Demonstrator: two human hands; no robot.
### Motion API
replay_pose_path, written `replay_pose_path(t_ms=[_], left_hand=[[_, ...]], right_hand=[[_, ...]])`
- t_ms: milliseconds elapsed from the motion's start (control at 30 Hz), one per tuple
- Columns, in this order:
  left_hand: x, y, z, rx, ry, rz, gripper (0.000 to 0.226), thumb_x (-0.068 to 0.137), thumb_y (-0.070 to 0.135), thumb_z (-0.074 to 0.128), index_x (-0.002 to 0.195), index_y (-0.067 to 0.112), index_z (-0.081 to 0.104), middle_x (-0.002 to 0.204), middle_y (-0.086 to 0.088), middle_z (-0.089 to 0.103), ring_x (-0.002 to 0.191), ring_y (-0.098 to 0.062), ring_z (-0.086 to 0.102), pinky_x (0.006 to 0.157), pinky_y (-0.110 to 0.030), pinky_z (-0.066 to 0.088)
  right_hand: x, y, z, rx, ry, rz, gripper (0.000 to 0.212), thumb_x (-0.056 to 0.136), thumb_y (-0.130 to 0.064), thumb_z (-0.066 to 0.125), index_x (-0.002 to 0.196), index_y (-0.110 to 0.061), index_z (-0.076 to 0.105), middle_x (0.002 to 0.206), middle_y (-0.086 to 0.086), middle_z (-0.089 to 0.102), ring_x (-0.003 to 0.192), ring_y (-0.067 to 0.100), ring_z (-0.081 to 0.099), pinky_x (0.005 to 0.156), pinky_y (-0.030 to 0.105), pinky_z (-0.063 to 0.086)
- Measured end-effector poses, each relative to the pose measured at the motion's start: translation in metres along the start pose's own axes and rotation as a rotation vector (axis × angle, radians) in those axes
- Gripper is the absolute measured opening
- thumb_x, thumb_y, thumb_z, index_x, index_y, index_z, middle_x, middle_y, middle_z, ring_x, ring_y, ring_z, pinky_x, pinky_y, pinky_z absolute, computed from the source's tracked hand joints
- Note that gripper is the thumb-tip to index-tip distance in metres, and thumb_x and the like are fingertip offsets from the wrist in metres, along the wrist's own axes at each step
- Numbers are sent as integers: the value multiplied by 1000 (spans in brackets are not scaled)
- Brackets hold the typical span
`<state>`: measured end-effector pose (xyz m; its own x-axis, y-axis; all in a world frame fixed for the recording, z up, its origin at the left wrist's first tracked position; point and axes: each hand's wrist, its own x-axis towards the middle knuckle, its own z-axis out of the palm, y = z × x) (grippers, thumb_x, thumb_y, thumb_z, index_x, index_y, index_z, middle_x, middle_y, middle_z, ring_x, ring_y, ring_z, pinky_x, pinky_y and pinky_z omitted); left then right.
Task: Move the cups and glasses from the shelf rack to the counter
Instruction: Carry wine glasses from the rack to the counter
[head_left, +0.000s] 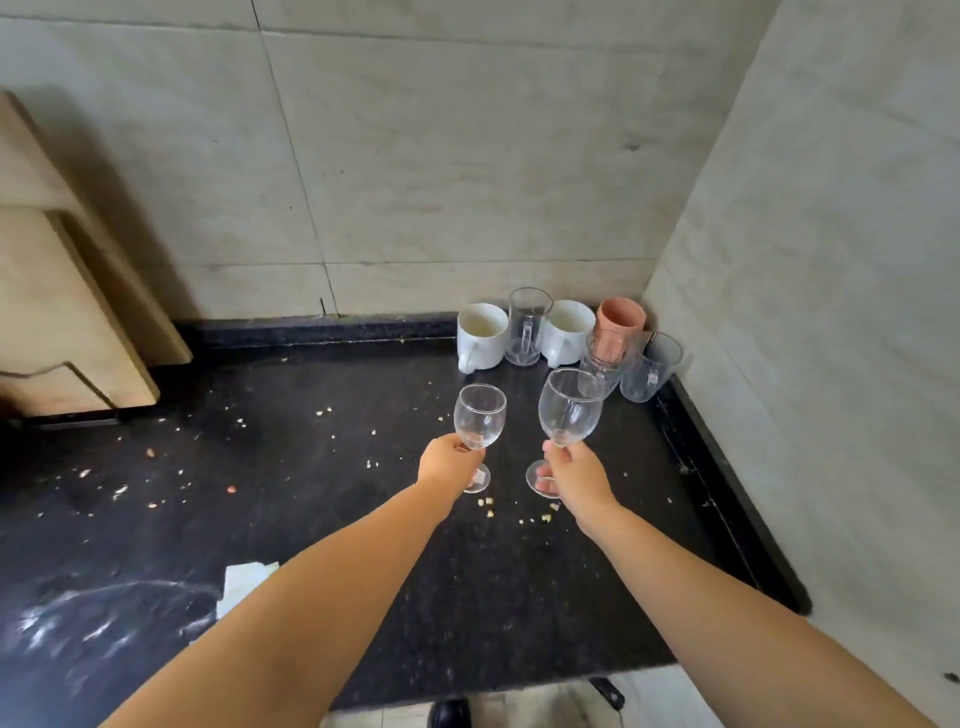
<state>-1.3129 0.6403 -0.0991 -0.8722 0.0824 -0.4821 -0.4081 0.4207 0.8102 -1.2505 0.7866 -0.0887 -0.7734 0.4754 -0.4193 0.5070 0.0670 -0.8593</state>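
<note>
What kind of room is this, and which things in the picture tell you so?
Most likely a home kitchen corner. A dark stone counter scattered with crumbs meets tiled walls, and white mugs, glass mugs and a pink cup stand grouped at the back.

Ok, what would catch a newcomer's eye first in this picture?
Two stemmed wine glasses held out over the black counter: the left hand grips one glass, the right hand the other. Behind them, a cluster of mugs and glasses, including a pink cup, fills the back right corner.
</note>
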Motion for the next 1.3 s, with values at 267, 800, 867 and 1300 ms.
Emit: replay_pose_path(t_ms=[267, 800, 867, 1300], left_hand=[[84, 30, 28, 7, -74, -3, 19, 90, 12, 57, 105, 7, 68, 94, -7, 65, 91, -22, 60, 84, -32, 49], [164, 35, 66, -85, -22, -68, 18, 89, 24, 58, 91, 8, 66, 71, 2, 58, 64, -13, 46, 56, -24, 36], [166, 35, 67, -92, -17, -68, 17, 90, 24, 57, 92, 10, 67, 74, 1, 59, 63, -12, 46, 56, -23, 36], [163, 35, 61, 55, -48, -58, 29, 92, 15, 55, 121, 13, 58, 110, -7, 64, 89, -17, 57, 75, -27, 44]], right_hand=[[103, -13, 11, 91, 33, 99, 34, 98, -18, 49, 129, -5, 50, 88, -2, 57, 86, 19, 64, 93, 43, 55], [188, -9, 27, 160, 4, 24, 29, 97, -13, 49, 124, -4, 54, 105, 3, 59, 99, 15, 60, 97, 32, 49], [191, -7, 27, 151, -14, 13, 30, 98, -15, 48, 126, -5, 53, 104, 1, 59, 99, 14, 60, 98, 32, 49], [193, -2, 21, 72, -31, 113, 49, 93, -10, 55, 139, -15, 37, 140, 10, 43, 122, 26, 53, 90, 34, 55]])
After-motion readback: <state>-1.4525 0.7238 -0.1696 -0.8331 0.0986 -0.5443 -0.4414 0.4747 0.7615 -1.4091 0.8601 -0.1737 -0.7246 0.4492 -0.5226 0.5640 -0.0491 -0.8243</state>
